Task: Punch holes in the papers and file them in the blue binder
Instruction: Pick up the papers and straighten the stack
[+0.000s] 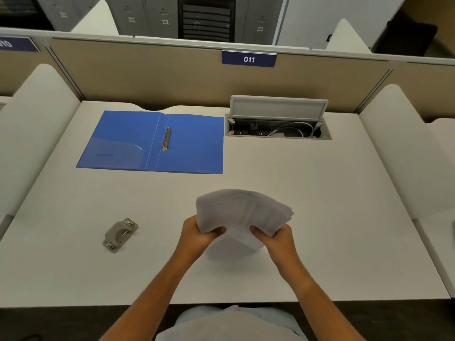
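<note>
**Figure. Head view, desk from above.** Both hands held the papers just below the centre of the frame, over the desk. The left hand gripped the stack's lower left edge with its thumb curled onto the front sheet. The right hand gripped the lower right edge in the same way. The fingers behind the sheets were hidden. The sheets fanned out toward the upper right, and their print was too blurred to read. The lowest sheets, between the two hands, were smeared, so their edges could not be traced, nor could contact with the desk be judged.

The binder lay open and flat in the upper left of the desk, well apart from the papers. Its rings stood at the spine, but whether they were open or closed could not be made out. The punch lay tilted at lower left, well apart from both hands.

Just right of the binder sat a recessed cable box with its lid raised, its cables partly hidden. A sign reading "011" hung on the partition at top centre. A second sign was cut off at the upper left edge. A pale shirt was cut off at the bottom edge.
</note>
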{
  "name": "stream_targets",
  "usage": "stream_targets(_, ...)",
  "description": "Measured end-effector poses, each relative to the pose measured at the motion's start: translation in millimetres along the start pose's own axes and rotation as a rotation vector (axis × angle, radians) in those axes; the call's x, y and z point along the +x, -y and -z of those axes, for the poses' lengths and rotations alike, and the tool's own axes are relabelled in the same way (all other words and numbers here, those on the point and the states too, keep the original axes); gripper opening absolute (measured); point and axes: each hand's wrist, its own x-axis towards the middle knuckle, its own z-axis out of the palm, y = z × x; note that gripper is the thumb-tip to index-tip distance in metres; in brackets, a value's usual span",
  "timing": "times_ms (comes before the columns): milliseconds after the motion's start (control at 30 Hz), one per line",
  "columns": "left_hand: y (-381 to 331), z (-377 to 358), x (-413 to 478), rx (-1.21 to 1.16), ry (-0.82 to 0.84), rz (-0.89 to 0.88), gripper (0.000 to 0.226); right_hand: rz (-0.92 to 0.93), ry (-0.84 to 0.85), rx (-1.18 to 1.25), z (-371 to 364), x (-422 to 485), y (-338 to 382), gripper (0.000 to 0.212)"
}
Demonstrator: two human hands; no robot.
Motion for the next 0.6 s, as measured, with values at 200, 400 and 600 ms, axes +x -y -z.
stream_targets(200,-0.8,-4.0,-5.2,-0.024,-0.017,0.002,0.031,-0.053,-0.099,-0.021,2.5,4.0,-13.0,0.022)
stream_targets(400,-16.1,4.3,-12.7,-0.142,-0.053,-0.205,0.039,0.05,-0.069,0.082,5.7,-1.2,6.7,0.042)
stream_targets(600,21.6,-0.2,-13.7,-0.111,-0.083,0.006,0.043,-0.027,-0.03,0.012,1.0,-0.9,-21.9,0.04)
